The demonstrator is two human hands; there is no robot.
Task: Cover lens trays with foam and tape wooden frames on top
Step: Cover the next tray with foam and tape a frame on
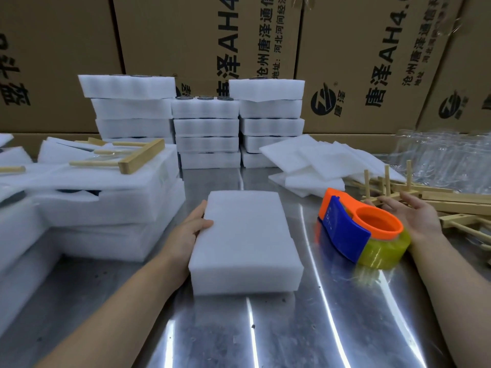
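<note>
Far left: low stack of foam-wrapped trays (106, 208) on the steel surface (265, 335). One wooden frame (132, 158) lies on top of it, slightly askew. The foam layers there sit uneven, with dark gaps at one edge.

Left hand (186, 235): on the left long edge of the centre tray (244, 240). The thumb is on the top foam and the fingers (200, 208) are against the side wall, so it grips that edge. The tray lies flat mid-surface, long axis running away from the camera, its top fully under white foam.

Back: three rear stacks (207, 128) of foam trays stand side by side against cardboard boxes (186, 35) with black print. Dark lens rims (204, 98) peek out on top of the middle one.

Right of centre: loose foam sheets (318, 160) are fanned out flat. In front of them stands the tape dispenser (358, 227), an orange and blue body with a yellowish clear roll. It is near the tray's right side and not touching it.

Right hand (414, 216): just behind the dispenser, palm up, fingers (390, 201) straight and spread, nothing held. The fingertips are at the near end of the frame pile (457, 205), a loose heap of wooden frames. Can't tell whether they touch it.

Far right, back: crumpled clear plastic (446, 155).
</note>
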